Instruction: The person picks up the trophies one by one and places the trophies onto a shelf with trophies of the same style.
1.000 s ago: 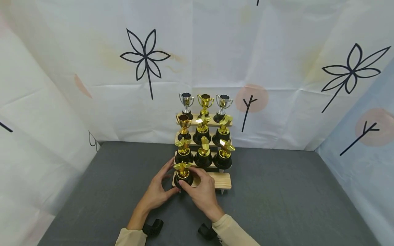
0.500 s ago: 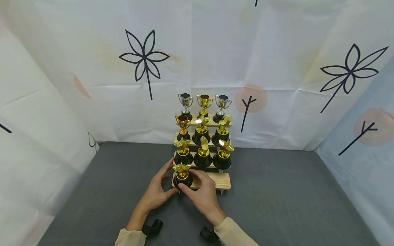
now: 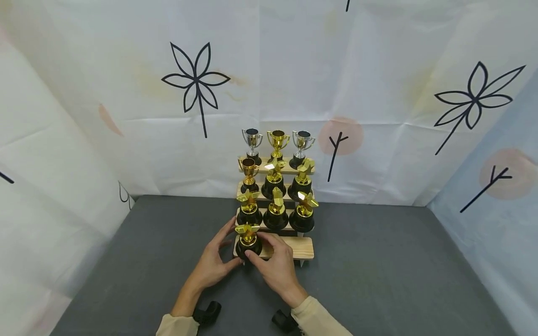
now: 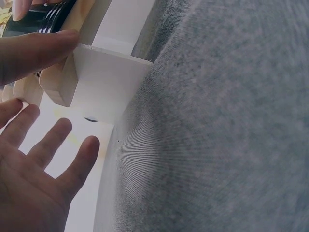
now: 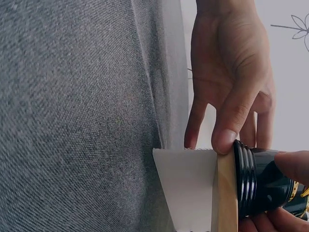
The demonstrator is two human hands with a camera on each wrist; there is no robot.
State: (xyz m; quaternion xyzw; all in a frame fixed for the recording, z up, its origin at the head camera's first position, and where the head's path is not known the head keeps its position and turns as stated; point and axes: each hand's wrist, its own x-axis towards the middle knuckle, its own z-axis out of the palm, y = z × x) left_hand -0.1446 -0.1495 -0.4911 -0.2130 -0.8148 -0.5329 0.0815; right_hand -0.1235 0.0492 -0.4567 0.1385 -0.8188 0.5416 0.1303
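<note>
A gold star trophy with a black round base stands upright at the left end of the lowest step of a wooden tiered stand. My right hand pinches the base between thumb and fingers; the right wrist view shows the black base against the board. My left hand is at the stand's left side. In the left wrist view its thumb touches the board's edge, and its other fingers are spread and fairly straight.
Higher steps hold more star trophies, a bronze-coloured cup, a gold cup and two silver cups. White supports carry the boards. A grey cloth covers the table, with patterned white fabric behind.
The head view has shifted slightly, so everything sits a little further left and lower. Both hands and the trophy keep practically the same place on the stand.
</note>
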